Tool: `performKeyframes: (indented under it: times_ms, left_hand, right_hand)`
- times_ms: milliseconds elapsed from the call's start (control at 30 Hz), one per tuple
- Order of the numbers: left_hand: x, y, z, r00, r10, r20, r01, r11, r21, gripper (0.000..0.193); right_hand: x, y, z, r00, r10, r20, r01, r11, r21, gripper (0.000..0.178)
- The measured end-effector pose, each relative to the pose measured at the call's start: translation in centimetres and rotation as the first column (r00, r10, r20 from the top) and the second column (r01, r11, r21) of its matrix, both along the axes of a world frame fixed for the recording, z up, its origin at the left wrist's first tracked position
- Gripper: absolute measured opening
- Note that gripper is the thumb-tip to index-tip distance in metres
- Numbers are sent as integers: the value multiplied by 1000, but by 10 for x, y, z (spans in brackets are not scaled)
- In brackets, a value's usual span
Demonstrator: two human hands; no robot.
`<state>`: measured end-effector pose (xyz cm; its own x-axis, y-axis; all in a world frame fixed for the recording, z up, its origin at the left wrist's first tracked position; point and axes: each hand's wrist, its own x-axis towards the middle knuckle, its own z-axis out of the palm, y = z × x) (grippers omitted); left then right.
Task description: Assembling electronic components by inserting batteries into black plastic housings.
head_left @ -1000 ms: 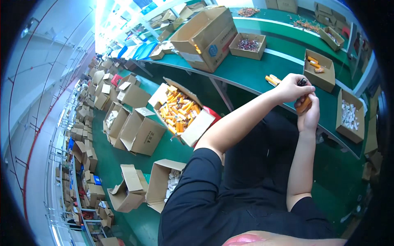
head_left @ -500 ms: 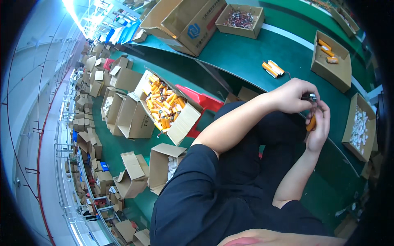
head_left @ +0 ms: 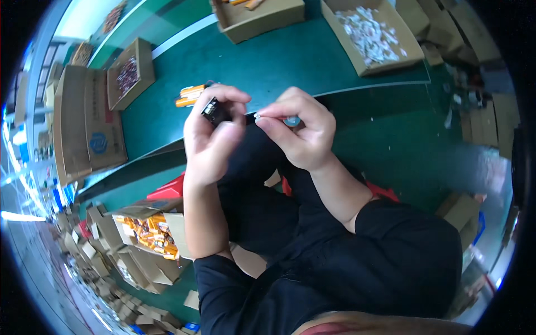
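Note:
My left hand point(head_left: 209, 142) is closed around a small black part point(head_left: 214, 111) with a shiny metal piece on it; its fingers are slightly blurred. To its right, my right hand point(head_left: 306, 131) pinches a small white plug point(head_left: 257, 116) between thumb and forefinger. A pale blue round end of a cylinder point(head_left: 291, 120) shows among the same fingers, the rest hidden in the palm. The hands are a short way apart, above my lap at the table's near edge. Orange cylindrical batteries point(head_left: 191, 96) lie on the green table point(head_left: 268, 61) just behind my left hand.
On the table stand a carton of small white pieces point(head_left: 413, 53), an open carton with orange items point(head_left: 262, 19), a carton of small dark reddish parts point(head_left: 146, 67) and a large cardboard box point(head_left: 81, 125). A box of orange batteries point(head_left: 148, 234) sits low on the left.
The view has swung to the right, so the table now runs across the top. My hands have moved apart, and the right thumb and forefinger now pinch a white plug.

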<state>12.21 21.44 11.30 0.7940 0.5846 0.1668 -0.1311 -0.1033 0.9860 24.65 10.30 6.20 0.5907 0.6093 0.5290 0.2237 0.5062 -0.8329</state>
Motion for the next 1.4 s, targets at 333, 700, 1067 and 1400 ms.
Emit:
performKeyframes:
  times_ms: [333, 700, 1067, 1400]
  left_hand:
    - [3, -9, -13, 989, 9, 148, 3, 997, -80, 44]
    - [-2, -1, -26, 966, -112, 232, 93, 992, 90, 46]
    - [-2, 3, -29, 968, -42, 248, 23, 996, 81, 47]
    - [-4, 3, -34, 961, -62, 270, 37, 995, 97, 46]
  right_hand:
    - [13, -15, 10, 773, 353, -527, -335, 933, 133, 9]
    - [10, -7, -10, 47, 851, -523, -553, 458, 696, 13]
    - [4, -15, 15, 622, 513, -591, -457, 851, 259, 14]
    - [5, -8, 6, 967, 236, -101, -216, 961, 174, 6]
